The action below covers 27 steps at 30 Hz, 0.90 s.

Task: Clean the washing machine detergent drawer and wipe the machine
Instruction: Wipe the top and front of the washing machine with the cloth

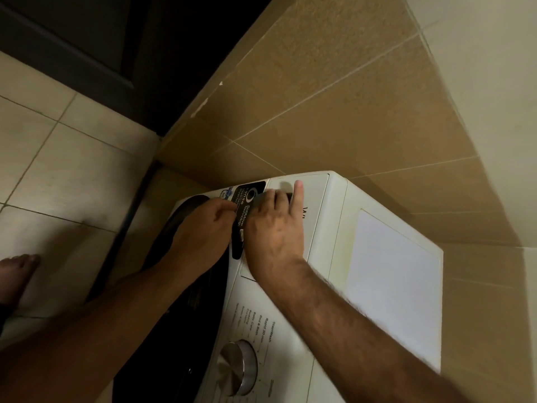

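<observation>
Head view: one wide-angle look down at both hands on the machine front.
Washing machine: white front-loading washing machine [334, 228] standing against a brown tiled wall [334, 112].
Detergent drawer: white plastic detergent drawer front [313, 196] at the machine's upper corner, appearing flush with the panel.
Right hand: right hand [273, 228] on the drawer front, fingers curled into its dark handle recess, index finger straight on the panel.
Left hand: left hand [206, 225] beside it on the black label sticker [247, 205]; whether its grip pinches anything cannot be told.
Dial: round silver metal program dial [238, 367] lower on the panel.
Floor: beige tiled floor [58, 170], a bare foot [17, 274] on it.
</observation>
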### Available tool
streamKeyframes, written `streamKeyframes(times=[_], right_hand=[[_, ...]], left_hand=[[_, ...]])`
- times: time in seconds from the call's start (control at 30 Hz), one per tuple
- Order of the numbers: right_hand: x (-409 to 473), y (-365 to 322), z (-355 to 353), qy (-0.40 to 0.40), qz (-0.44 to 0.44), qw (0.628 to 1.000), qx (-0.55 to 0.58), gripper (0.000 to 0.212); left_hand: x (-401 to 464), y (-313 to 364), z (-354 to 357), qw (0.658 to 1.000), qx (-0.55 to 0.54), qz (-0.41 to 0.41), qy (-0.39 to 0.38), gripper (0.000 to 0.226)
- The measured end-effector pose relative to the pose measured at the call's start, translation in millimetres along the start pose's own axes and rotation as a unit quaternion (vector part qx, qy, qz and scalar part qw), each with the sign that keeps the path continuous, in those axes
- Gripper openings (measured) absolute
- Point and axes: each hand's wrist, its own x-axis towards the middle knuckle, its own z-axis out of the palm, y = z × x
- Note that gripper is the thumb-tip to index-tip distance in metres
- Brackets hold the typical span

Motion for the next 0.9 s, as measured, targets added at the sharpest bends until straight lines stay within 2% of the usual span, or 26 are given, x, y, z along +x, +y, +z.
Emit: streamKeyframes(times=[0.07, 0.2, 0.33, 0.4, 0.53, 0.57, 0.63, 0.73, 0.8, 0.83, 0.9], right_hand=[[-1.4, -2.8, 0.8, 0.005, 0.004, 1.0, 0.009, 0.06], [-17.8, -12.8, -1.2, -0.013, -0.009, 1.0, -0.014, 0.068], [-42.0, -24.7, -7.0, -0.072, -0.078, 0.994, -0.026, 0.056], [-50.4, -23.9, -11.9, -0.089, -0.125, 0.988, -0.017, 0.047], [-42.1, 0.0, -25.4, -0.067, -0.188, 0.978, 0.061, 0.022], [-32.0, 9.1, -29.3, -0.074, -0.19, 0.974, 0.095, 0.019], [-6.8, 27.5, -43.1, -0.071, -0.18, 0.973, 0.129, 0.018], [37.4, 49.6, -51.7, -0.016, -0.139, 0.986, 0.094, 0.025], [54.2, 53.5, -46.0, -0.042, -0.113, 0.987, 0.104, 0.027], [57.8, 49.2, -38.7, -0.065, -0.114, 0.986, 0.102, 0.021], [56.5, 33.4, -20.1, -0.056, -0.14, 0.987, 0.059, 0.02]], left_hand=[[1.6, -0.8, 2.3, 1.0, -0.01, 0.001, 0.006, 0.04], [6.6, -9.6, 1.3, 1.0, -0.02, -0.002, 0.003, 0.039], [5.8, -8.6, -3.1, 1.0, -0.022, -0.013, 0.007, 0.018], [7.6, -8.2, -4.2, 1.0, -0.016, -0.01, 0.006, 0.017], [11.0, -5.0, -5.7, 1.0, -0.027, -0.009, 0.013, 0.015], [11.3, -3.7, -5.4, 0.999, -0.03, -0.007, 0.01, 0.016], [9.6, -1.1, -3.4, 0.999, -0.033, -0.007, -0.011, 0.033], [6.6, 3.8, 1.7, 0.999, -0.03, -0.018, -0.037, 0.023], [7.4, 4.7, 4.8, 0.998, -0.04, -0.028, -0.032, 0.023], [7.5, 4.2, 5.8, 0.998, -0.043, -0.032, -0.028, 0.024], [6.8, 2.0, 7.0, 0.998, -0.043, -0.038, -0.021, 0.027]])
